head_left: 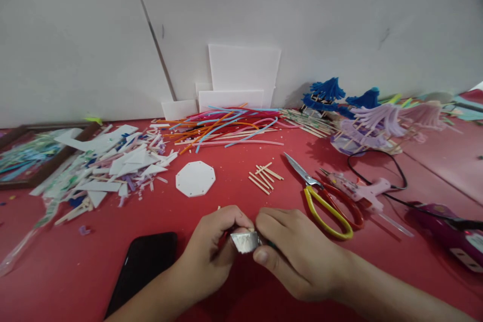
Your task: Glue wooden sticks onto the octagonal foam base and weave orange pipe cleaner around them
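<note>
- As I look down from the head camera, my right hand [298,249] is clenched round a metal blade [245,242], on the near side of the octagon [195,179] and to its right.
- My left hand [213,246] has its fingers curled beside the blade, just nearer than the octagon; I cannot tell what, if anything, it grips.
- I see the octagon lying flat on the red tabletop [230,186], white, with small holes near its edge.
- Short sticks [266,181] lie loose to the right of the octagon, some crossing.
- Farther right of it, I find scissors [310,180] with one yellow and one red handle loop, their blades spread a little, then a pink glue gun [372,192] and its black cord [405,177].
- Nearer than the octagon and to its left, a black phone [149,261] lies partly behind my left forearm.
- Left of the octagon I have a heap of scraps [130,161], mostly white.
- Behind the octagon are coloured strips [234,123] and white boards [245,68] leaning on the wall [94,35].
- Beyond the octagon, far right, stand a blue model [326,91] and a lilac model [377,118].
</note>
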`<state>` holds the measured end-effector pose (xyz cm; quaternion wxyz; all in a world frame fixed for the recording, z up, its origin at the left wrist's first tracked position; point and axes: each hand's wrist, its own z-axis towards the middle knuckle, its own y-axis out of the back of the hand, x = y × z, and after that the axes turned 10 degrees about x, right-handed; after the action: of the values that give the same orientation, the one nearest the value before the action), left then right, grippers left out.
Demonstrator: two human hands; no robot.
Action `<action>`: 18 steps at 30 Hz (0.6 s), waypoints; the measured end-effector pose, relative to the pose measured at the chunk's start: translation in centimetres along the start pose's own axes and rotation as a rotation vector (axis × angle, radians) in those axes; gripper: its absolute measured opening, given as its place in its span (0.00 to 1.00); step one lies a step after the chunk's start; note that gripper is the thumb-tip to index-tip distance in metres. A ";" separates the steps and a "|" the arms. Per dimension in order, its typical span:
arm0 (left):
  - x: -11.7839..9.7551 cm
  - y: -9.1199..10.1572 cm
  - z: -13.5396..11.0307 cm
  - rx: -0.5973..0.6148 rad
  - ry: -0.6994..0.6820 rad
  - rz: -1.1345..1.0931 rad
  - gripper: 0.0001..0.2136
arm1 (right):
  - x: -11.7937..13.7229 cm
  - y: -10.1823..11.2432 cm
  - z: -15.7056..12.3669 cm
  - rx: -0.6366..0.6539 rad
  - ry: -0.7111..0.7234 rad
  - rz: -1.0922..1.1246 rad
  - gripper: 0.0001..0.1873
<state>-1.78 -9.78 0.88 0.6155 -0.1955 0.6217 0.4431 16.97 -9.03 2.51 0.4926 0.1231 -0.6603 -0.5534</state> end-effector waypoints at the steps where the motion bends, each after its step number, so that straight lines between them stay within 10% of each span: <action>1: 0.0 0.0 0.0 0.005 0.003 0.004 0.07 | 0.0 0.0 0.0 0.005 -0.001 -0.001 0.17; 18: -0.3 -0.1 0.1 0.007 -0.010 0.017 0.06 | -0.1 0.1 0.0 0.023 0.013 0.047 0.18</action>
<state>-1.61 -9.88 1.10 0.6153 -0.1860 0.6218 0.4473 17.04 -8.97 2.55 0.5084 0.1166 -0.6660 -0.5332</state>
